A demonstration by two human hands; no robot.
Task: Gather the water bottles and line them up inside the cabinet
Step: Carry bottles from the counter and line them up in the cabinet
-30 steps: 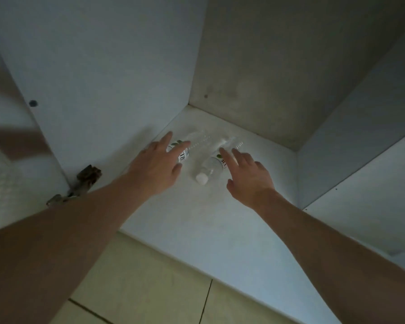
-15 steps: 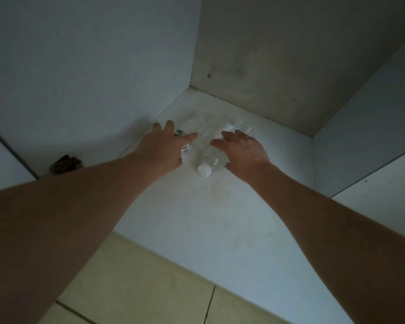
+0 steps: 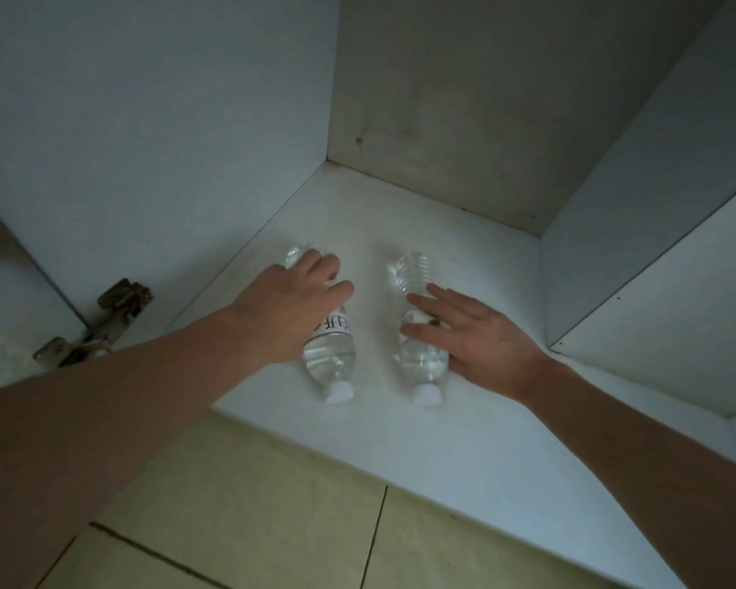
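**Water bottles lying side by side on the cabinet floor, one hand on each**

Water bottles: two, clear plastic, white caps, both on their sides on the white cabinet floor (image 3: 464, 457). Caps point toward the open front, bases toward the back wall (image 3: 442, 112). Left bottle (image 3: 330, 359) sits near the left wall (image 3: 154, 121); right bottle (image 3: 417, 354) lies roughly parallel to it, apart, with a clear strip of floor between.

Left hand (image 3: 290, 308): draped over the upper half of the left bottle, fingers curved over its barrel, label partly covered. Reads as a hold from above, likely to stop the bottle rolling and to steer its angle.

Right hand (image 3: 481, 337): fingers nearly straight and spread, lying against the right flank and top of the right bottle at its label. Not wrapped round it. Judgement: a flat push or steadying contact, suited to nudging a round body sideways without lifting.

Why lying down: cannot tell whether this is the intended final pose or a stage before standing them up.

Step in hand (judgement): aligning the pair. Spacing and direction already look nearly matched.

Risk: rounded bottles on a smooth panel may roll once let go.

Other: a metal hinge (image 3: 103, 329) at the left edge of the opening; yellowish tiled floor (image 3: 251, 525) below the front lip.
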